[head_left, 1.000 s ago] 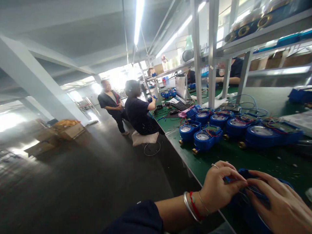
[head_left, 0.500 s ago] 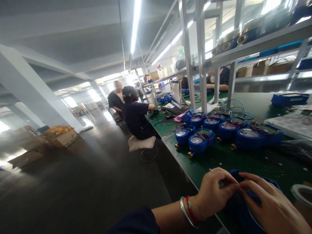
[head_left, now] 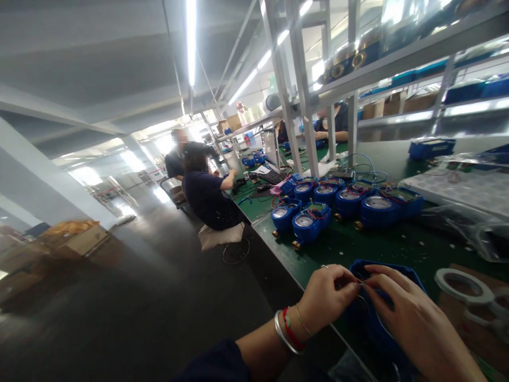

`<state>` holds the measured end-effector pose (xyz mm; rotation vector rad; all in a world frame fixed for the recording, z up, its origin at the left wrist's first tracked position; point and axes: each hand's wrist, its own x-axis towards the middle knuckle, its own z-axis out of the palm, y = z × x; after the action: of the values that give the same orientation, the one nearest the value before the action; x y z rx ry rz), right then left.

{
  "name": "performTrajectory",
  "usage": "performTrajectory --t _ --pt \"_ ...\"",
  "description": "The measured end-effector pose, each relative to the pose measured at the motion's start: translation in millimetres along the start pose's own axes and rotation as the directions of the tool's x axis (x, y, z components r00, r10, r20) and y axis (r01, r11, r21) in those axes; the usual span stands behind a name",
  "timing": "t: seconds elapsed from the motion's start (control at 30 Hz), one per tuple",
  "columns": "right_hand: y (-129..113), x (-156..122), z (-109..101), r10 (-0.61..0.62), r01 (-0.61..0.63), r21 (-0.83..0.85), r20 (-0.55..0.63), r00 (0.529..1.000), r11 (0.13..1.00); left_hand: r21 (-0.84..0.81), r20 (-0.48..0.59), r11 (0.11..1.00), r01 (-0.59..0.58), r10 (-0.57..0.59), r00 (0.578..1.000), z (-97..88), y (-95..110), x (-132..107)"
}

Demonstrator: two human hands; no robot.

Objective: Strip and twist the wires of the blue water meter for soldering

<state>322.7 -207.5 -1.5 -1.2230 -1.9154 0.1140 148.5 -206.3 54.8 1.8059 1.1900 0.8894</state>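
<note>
My left hand [head_left: 326,298] and my right hand [head_left: 413,322] meet over a blue water meter housing [head_left: 401,276] at the near edge of the green bench [head_left: 374,246]. The fingertips of both hands pinch thin wires at the top of the housing. Bracelets ring my left wrist. Much of the housing is hidden under my right hand.
Several blue water meters [head_left: 308,223] with brass fittings stand in rows farther along the bench. A roll of tape [head_left: 461,281] lies at the right. A seated person [head_left: 209,199] works farther down, another person stands behind. Shelving posts [head_left: 308,95] rise from the bench. Cardboard boxes [head_left: 75,239] sit left.
The camera has swung right and down, so the bench and meters slid left in view. Both hands stay together on the blue housing; the tape roll came into view.
</note>
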Motion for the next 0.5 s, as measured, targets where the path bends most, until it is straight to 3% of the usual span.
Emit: performTrajectory --t 0.13,0.3,0.5 --pt "-20.5 7.0 -15.4 0.062 -0.063 0.037 0.037 0.997 0.997 -0.242 0.073 0.969 0.051 -0.034 0.997 1.7 -8.8 4.2" --pt "-28.0 13.9 -22.6 0.133 -0.136 0.058 0.049 0.99 0.989 -0.271 0.059 0.962 -0.021 0.038 0.998 8.3 -14.4 12.9" --pt "-29.1 13.4 -23.8 0.158 -0.159 0.024 0.042 0.986 0.987 -0.179 0.028 0.982 -0.058 0.064 0.998 3.7 -7.4 5.9"
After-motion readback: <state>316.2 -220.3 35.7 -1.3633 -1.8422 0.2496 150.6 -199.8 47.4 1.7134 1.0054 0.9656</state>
